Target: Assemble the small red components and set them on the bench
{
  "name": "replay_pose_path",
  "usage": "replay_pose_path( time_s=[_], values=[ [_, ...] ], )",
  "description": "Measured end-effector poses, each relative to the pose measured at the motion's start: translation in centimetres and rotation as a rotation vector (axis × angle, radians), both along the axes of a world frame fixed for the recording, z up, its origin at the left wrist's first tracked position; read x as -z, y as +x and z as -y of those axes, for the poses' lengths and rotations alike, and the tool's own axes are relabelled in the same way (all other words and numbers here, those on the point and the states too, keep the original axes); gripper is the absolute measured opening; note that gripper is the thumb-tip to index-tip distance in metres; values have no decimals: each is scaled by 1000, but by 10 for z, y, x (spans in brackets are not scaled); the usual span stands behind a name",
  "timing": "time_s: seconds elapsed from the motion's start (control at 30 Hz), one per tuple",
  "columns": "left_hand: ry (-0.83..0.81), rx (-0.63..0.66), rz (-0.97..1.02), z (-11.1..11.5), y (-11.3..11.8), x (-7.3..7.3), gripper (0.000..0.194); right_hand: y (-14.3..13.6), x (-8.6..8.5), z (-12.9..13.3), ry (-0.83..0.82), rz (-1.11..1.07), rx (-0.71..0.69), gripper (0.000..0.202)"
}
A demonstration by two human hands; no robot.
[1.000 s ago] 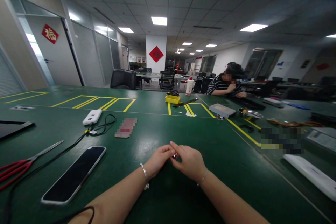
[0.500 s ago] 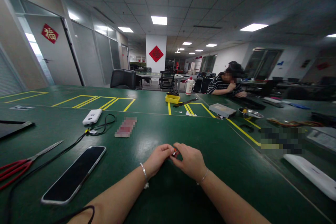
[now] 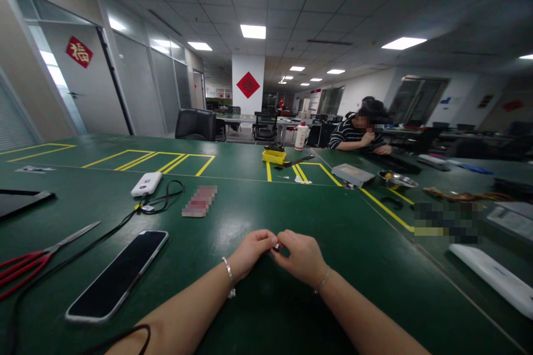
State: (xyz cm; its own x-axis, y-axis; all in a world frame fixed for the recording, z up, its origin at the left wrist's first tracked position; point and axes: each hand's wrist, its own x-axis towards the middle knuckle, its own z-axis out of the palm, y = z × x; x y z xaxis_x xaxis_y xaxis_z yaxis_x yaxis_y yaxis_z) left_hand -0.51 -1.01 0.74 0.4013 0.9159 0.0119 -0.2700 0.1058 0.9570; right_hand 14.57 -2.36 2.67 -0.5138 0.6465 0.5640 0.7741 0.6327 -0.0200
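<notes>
The left hand [image 3: 251, 253] and the right hand [image 3: 303, 255] of the person met above the green table [image 3: 233, 202], and a small object [image 3: 277, 246] was between their fingertips. The thumb and forefinger of the left hand were closed on it from one side, and those of the right hand pinched it from the other side. Because the fingers covered it almost completely, I could not tell what it was; only a light, shiny part was visible. To the left of the hands lay a phone [image 3: 119, 277] with a dark screen, and farther left were scissors [image 3: 31, 266] with red handles. A black cable [image 3: 94, 244] passed between these two, toward a white device [image 3: 146, 184]. Across the table, on the right, sat another person [image 3: 353, 133] in a striped top.
</notes>
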Motion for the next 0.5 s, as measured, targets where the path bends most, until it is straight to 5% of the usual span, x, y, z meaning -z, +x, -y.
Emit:
replay_pose_path(
  time_s=[0.5],
  values=[
    [-1, 9, -7, -2, -2, 4, 20, 2, 0, 0, -28, -37, -20, 19]
  ],
)
